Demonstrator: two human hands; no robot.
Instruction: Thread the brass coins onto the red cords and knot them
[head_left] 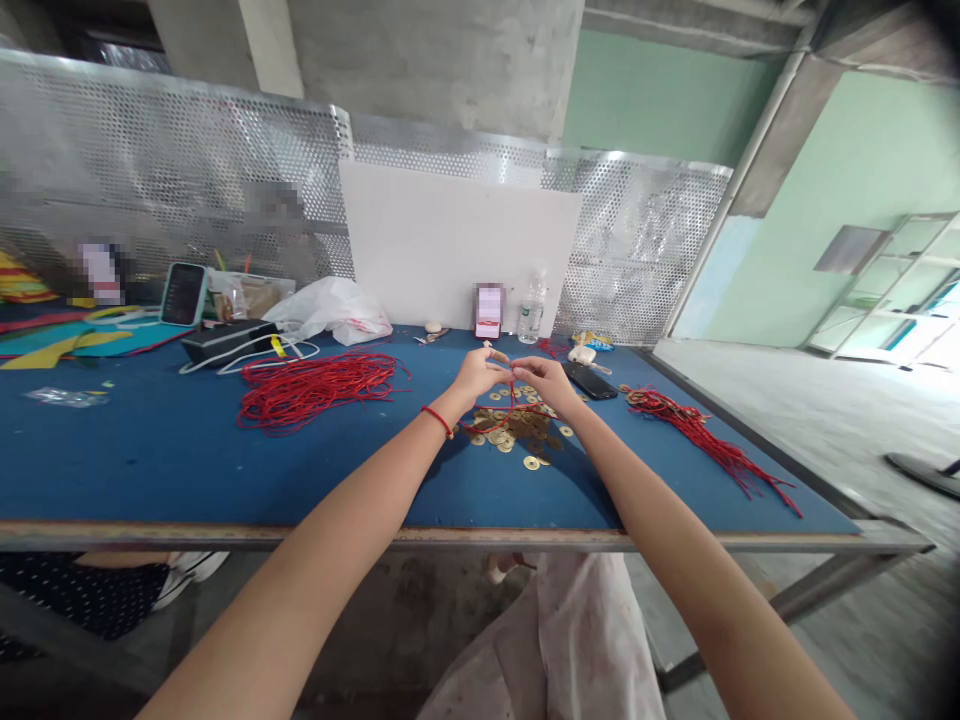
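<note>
My left hand (480,375) and my right hand (543,378) meet above the middle of the blue table. Both have their fingers pinched on a thin red cord (513,392), which hangs down between them in a loop. Directly below lies a loose pile of brass-coloured coins (504,436) with holes in their centres. A bundle of red cords (322,390) lies to the left of my left hand. On the right, more red cords (697,432) lie gathered, with coins at their far end. The exact knot or crossing at my fingertips is too small to make out.
A phone (489,312) and a plastic bottle (531,312) stand against a white board (457,240). A dark phone (591,381) lies right of the coins. At left are a white plastic bag (330,308), a black box (229,343) and another phone (183,295). Another person's leg shows below left.
</note>
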